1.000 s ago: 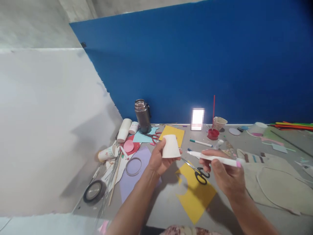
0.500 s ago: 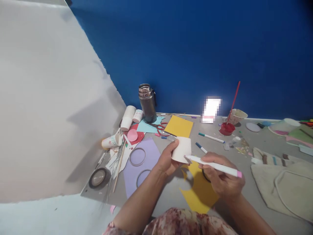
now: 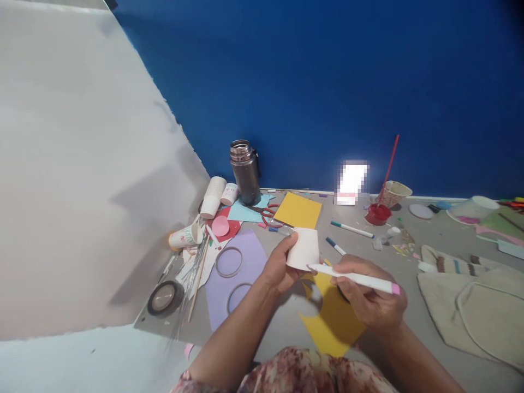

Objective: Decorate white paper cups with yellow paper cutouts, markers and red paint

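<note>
A white paper cup (image 3: pixel 303 249) is gripped by my left hand (image 3: pixel 282 267), the thumb over its near side. My right hand (image 3: pixel 374 297) pinches a white marker pen (image 3: pixel 360 279) with a pink end. The marker's tip is at the cup's lower edge; whether it touches I cannot tell. Beneath my hands lies a cut yellow sheet (image 3: pixel 331 322) with a rounded notch. A blue-capped marker (image 3: pixel 335 246) and a green-capped marker (image 3: pixel 352 229) lie just beyond my right hand.
At the back stand a steel flask (image 3: pixel 246 174) and a red pot (image 3: pixel 378 214) holding a stick. Red-handled scissors (image 3: pixel 268 212) lie near a yellow square (image 3: pixel 298 210). Rings rest on purple paper (image 3: pixel 245 254). A tape roll (image 3: pixel 165 298) sits left, a cloth bag (image 3: pixel 446 305) right.
The marker tip has shifted slightly left and down along the cup's lower edge, my right hand with it. The whole view has slid a little. Both holds stay the same.
</note>
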`<action>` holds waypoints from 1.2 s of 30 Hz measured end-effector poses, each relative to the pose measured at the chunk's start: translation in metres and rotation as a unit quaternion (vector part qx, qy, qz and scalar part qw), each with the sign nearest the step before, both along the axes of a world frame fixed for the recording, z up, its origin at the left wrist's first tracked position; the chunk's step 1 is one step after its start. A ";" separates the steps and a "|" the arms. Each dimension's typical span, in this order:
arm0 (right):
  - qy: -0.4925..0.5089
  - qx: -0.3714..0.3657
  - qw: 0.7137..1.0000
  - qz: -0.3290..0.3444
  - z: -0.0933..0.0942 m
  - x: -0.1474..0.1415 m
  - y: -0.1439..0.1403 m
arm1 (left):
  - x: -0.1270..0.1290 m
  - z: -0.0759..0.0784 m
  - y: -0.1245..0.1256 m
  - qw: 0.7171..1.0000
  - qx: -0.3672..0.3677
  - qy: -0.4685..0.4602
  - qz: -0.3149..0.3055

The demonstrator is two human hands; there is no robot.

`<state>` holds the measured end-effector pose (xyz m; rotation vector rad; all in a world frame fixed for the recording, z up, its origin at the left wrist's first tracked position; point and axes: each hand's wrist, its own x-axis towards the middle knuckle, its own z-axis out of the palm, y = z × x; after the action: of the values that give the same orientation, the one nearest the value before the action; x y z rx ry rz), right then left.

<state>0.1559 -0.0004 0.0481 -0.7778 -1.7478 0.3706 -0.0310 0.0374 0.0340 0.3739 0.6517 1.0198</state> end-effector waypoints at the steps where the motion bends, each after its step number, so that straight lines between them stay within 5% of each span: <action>1: -0.002 0.001 1.000 0.002 0.000 0.000 0.000 | 0.000 0.000 0.000 1.000 0.001 -0.001 0.003; 11: 0.023 -0.045 0.997 -0.057 0.000 -0.001 0.002 | 0.002 -0.001 -0.001 0.999 -0.035 0.012 0.010; 17: 0.013 -0.092 0.995 0.030 0.003 -0.001 0.000 | 0.002 -0.001 0.000 1.000 -0.020 0.013 0.015; 24: 0.096 -0.121 0.981 -0.116 0.004 0.005 0.001 | 0.000 0.007 0.000 1.000 -0.016 -0.006 0.014; 29: -0.133 -0.126 0.966 -0.181 0.004 0.018 0.041 | -0.002 0.018 -0.010 1.000 -0.004 0.004 0.010; 31: -0.312 -0.149 0.918 -0.195 0.003 0.017 0.067 | -0.004 0.021 -0.018 1.000 0.009 0.021 0.008; 33: -0.479 -0.191 0.834 -0.196 0.002 0.010 0.093 | -0.008 0.020 -0.028 0.999 0.026 0.033 0.007; 36: -0.522 -0.201 0.806 -0.195 0.001 -0.008 0.129 | -0.019 0.013 -0.041 0.999 0.028 0.043 0.019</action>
<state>0.1482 0.1281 0.0493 -1.8675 -2.4526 -0.0183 -0.0496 -0.0038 0.0466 0.4574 0.7107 1.0635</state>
